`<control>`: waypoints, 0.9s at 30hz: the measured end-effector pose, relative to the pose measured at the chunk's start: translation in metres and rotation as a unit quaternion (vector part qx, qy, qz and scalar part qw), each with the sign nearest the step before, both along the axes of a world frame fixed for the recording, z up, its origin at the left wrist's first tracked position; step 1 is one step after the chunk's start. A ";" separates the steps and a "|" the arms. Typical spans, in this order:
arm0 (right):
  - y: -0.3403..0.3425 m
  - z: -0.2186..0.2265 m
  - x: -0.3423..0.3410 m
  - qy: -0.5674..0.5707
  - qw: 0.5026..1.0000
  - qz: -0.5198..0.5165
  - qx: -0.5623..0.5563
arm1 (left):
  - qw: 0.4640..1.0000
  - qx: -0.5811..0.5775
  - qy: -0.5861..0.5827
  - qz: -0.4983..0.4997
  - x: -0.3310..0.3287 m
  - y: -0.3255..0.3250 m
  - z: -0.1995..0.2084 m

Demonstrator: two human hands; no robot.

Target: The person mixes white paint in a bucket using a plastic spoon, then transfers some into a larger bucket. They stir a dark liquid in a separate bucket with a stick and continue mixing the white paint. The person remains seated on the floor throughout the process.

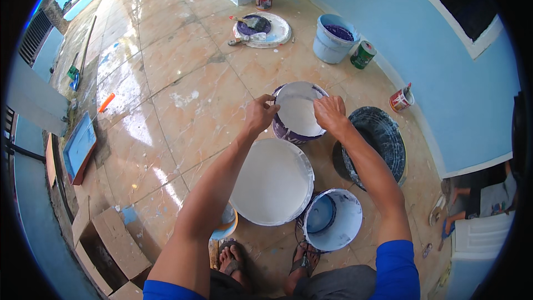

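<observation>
A purple-and-white paint bucket, whitish inside, stands on the tiles before me. My left hand pinches its left rim between thumb and fingers. On its right rim, my right hand is closed, the fingertips partly hidden by the back of the hand. Nearer to me is a large round tub with a pale, smooth surface inside, under and between my forearms. A smaller white bucket with blue paint residue sits right of it, tilted toward me. My right forearm passes over a big black bucket with white smears.
Farther off are a light blue bucket with purple inside, a green can, and a paint-covered lid bearing brushes. A red can stands by the wall. At left lie a paint tray and a cardboard box. Another person's legs show at right.
</observation>
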State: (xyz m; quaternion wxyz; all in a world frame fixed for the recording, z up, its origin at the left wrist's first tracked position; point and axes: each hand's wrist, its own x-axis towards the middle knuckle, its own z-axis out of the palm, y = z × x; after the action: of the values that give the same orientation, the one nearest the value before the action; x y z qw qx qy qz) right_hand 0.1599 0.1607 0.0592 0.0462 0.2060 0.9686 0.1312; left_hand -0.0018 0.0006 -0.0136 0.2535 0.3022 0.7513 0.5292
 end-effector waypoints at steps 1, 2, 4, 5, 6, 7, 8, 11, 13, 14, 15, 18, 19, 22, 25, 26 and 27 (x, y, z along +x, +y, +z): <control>-0.002 0.004 0.001 -0.015 1.000 0.000 -0.022 | 1.000 0.000 -0.005 0.001 0.000 -0.001 0.001; -0.005 0.009 0.002 -0.030 0.999 0.000 -0.045 | 1.000 -0.001 -0.010 0.002 0.000 -0.002 0.001; -0.008 0.008 0.004 -0.020 0.996 0.012 -0.082 | 1.000 -0.006 -0.009 -0.003 0.001 -0.002 0.004; -0.010 -0.001 0.003 0.004 0.995 0.026 -0.098 | 1.000 -0.009 -0.008 -0.004 0.001 -0.002 0.005; -0.010 -0.010 0.002 0.028 0.992 0.038 -0.113 | 1.000 -0.006 -0.004 -0.005 0.001 -0.001 0.005; -0.007 -0.021 0.000 0.059 0.993 0.038 -0.092 | 1.000 -0.004 0.000 -0.007 0.001 0.001 0.004; -0.005 -0.031 -0.003 0.090 0.993 0.038 -0.070 | 1.000 -0.001 0.005 -0.009 0.001 0.003 0.004; 0.000 -0.041 -0.004 0.160 0.985 0.058 0.022 | 1.000 0.003 -0.001 -0.007 0.003 0.001 0.007; 0.002 -0.030 -0.006 0.142 0.987 0.046 0.059 | 1.000 0.005 0.004 -0.005 0.001 0.000 0.004; 0.003 -0.023 -0.005 0.104 0.993 0.023 0.057 | 1.000 0.007 0.006 -0.004 0.001 -0.001 0.003; 0.004 -0.017 -0.004 0.067 0.996 -0.001 0.055 | 1.000 0.003 0.005 -0.004 0.001 -0.002 0.005; 0.003 -0.010 -0.004 0.024 0.998 -0.055 -0.002 | 1.000 -0.002 0.001 -0.005 0.002 -0.003 0.009; 0.003 -0.008 -0.004 0.018 0.997 -0.070 -0.021 | 1.000 0.001 0.000 -0.005 0.003 -0.003 0.009; 0.006 -0.013 -0.006 0.054 0.996 -0.057 0.045 | 1.000 0.003 -0.005 -0.002 0.003 0.000 0.007; 0.015 -0.014 0.000 0.102 0.992 -0.065 -0.024 | 1.000 0.003 0.007 0.001 0.002 0.000 0.003; 0.018 -0.016 0.000 0.113 0.991 -0.060 -0.029 | 1.000 0.003 0.014 0.002 0.001 0.000 0.001; 0.020 -0.020 0.003 0.123 0.990 -0.058 -0.035 | 1.000 0.004 0.011 0.001 0.002 0.001 0.000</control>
State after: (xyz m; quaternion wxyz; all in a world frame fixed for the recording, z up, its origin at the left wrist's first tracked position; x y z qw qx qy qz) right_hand 0.1630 0.1807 0.0395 -0.0585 0.2743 0.9574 0.0684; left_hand -0.0002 0.0018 -0.0135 0.2434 0.3082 0.7519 0.5296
